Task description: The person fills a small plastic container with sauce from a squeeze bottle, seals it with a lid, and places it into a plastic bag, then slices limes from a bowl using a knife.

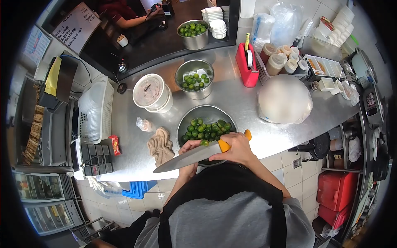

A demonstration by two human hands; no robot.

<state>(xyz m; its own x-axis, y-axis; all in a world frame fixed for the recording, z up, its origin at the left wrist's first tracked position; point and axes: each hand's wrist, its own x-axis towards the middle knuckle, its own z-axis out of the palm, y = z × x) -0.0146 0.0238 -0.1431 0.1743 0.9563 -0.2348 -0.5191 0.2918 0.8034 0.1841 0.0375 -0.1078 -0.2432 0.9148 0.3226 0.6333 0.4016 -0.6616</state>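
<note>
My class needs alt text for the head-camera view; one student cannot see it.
A person's right hand holds a yellow-handled kitchen knife beside a lime in the left hand, over a metal bowl of green limes. A tan cloth lies beside the bowl on the steel counter.

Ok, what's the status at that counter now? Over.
Right hand gripping the knife. Left hand holding a green fruit close to the blade. More green fruits in the bowl beneath. Cloth left of the bowl, not blocking anything.
</note>
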